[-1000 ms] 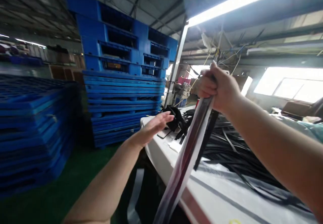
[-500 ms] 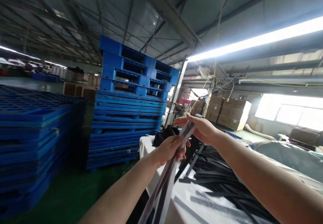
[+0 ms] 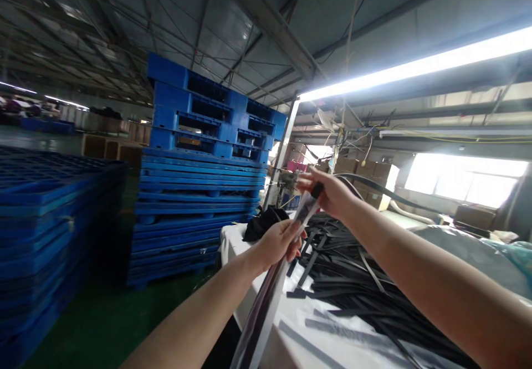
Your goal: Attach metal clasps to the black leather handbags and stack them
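Note:
My left hand [image 3: 277, 242] grips a long narrow clear plastic sleeve [image 3: 266, 302] that hangs down past the table's near edge. My right hand [image 3: 328, 191] is pinched at the sleeve's upper end and on a black strip [image 3: 386, 190] that curves away to the right behind my arm. Dark strips show inside the sleeve. Both hands are held up over the left end of a white-covered table [image 3: 299, 324], a short way apart.
A heap of black strips [image 3: 349, 258] lies across the table, with a black bundle [image 3: 261, 222] at its far corner. Tall stacks of blue plastic pallets [image 3: 199, 180] stand to the left on a green floor [image 3: 116, 319]. Cardboard boxes [image 3: 374, 175] are stacked behind the table.
A second ago my left hand was open and only my right fist held the sleeve high. Now the left hand grips the sleeve, and a black strip trails from my right hand.

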Tool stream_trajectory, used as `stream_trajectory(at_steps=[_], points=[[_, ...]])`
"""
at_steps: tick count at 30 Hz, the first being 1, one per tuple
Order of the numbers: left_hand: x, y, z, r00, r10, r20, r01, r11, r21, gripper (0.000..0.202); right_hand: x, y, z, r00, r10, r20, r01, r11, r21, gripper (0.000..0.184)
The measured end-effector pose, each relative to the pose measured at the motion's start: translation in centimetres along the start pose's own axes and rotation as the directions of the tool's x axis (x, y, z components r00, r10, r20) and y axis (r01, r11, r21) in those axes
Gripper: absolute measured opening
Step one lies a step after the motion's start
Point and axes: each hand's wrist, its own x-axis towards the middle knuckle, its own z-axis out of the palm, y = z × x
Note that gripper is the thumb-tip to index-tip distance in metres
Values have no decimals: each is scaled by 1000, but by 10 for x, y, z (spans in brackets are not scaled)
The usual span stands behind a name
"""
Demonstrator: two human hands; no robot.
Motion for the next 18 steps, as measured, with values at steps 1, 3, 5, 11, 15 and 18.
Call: stream_trajectory(at_steps=[1, 3, 5, 11, 15, 18], points=[[-2, -8, 1, 999, -28, 19, 28, 1000, 9, 54, 6, -11, -9, 993, -48, -103, 55, 996, 67, 21], [-5, -22, 3, 997, -71, 40, 70, 997, 26, 56, 18, -31, -27, 964, -117, -240, 155, 977, 147, 20], [-4, -27, 4, 997, -78, 27, 78, 997, 13, 58, 23, -41, -35, 964, -153, -216, 190, 969, 159, 22], [18, 4, 9, 1000, -5, 0, 5, 998, -62, 56, 0, -21, -1, 981, -186, 45, 181, 979, 99, 27], [23, 0, 19, 999, 15, 40, -13, 999, -50, 55, 0, -43, -1, 991, -130, 28, 125, 982, 138, 20], [17, -27, 26, 994, -64, 90, 66, 998, -17, 60, 9, -78, -28, 979, -179, -101, 196, 960, 198, 21]])
